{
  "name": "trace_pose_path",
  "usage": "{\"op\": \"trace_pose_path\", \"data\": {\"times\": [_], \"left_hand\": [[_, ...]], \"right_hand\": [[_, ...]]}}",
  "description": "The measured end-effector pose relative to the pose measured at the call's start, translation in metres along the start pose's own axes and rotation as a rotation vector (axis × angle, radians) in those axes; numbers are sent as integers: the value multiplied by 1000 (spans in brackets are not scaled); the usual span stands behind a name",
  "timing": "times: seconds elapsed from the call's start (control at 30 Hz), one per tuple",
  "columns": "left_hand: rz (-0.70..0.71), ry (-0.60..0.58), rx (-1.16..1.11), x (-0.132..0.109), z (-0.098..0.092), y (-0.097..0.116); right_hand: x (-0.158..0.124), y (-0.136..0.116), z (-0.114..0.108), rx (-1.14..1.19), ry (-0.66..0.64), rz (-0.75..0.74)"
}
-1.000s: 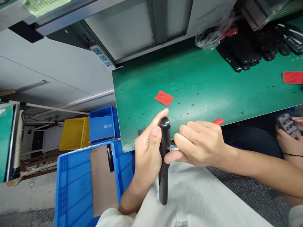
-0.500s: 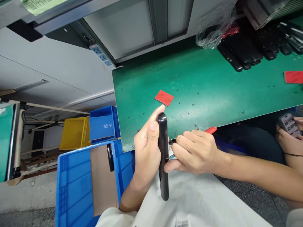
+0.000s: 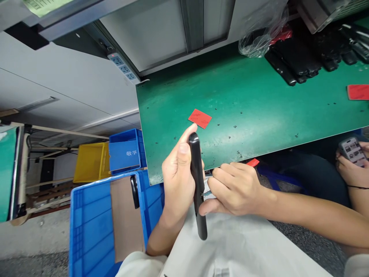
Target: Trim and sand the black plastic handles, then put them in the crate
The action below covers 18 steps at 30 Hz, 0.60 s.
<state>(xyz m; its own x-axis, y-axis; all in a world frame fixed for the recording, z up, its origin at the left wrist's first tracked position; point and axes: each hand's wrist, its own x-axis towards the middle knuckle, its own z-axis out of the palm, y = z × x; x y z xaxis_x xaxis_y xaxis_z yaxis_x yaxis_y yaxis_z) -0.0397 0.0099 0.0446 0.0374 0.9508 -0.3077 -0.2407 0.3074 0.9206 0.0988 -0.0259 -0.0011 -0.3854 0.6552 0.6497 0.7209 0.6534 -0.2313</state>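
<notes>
My left hand is closed round a long black device, held edge-on and upright over my lap. My right hand is curled against the device's right side, pinching a small thin metal tool at its edge. A red tab pokes out behind my right hand's knuckles, partly hidden. Both hands are just in front of the near edge of the green bench mat.
A red card lies on the mat, another red card at far right. Black devices and a plastic bag sit at the back. Blue crate with cardboard left. Another person's hand holds a phone right.
Both hands and the black device have shifted slightly left and up. The red tab behind my right hand has moved left with it.
</notes>
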Motion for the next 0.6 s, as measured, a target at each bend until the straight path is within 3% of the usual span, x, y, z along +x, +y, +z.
{"op": "trace_pose_path", "data": {"times": [0.6], "left_hand": [[-38,-16,-101,9,3,-5]], "right_hand": [[-9,-2,2,37,-22,-69]]}}
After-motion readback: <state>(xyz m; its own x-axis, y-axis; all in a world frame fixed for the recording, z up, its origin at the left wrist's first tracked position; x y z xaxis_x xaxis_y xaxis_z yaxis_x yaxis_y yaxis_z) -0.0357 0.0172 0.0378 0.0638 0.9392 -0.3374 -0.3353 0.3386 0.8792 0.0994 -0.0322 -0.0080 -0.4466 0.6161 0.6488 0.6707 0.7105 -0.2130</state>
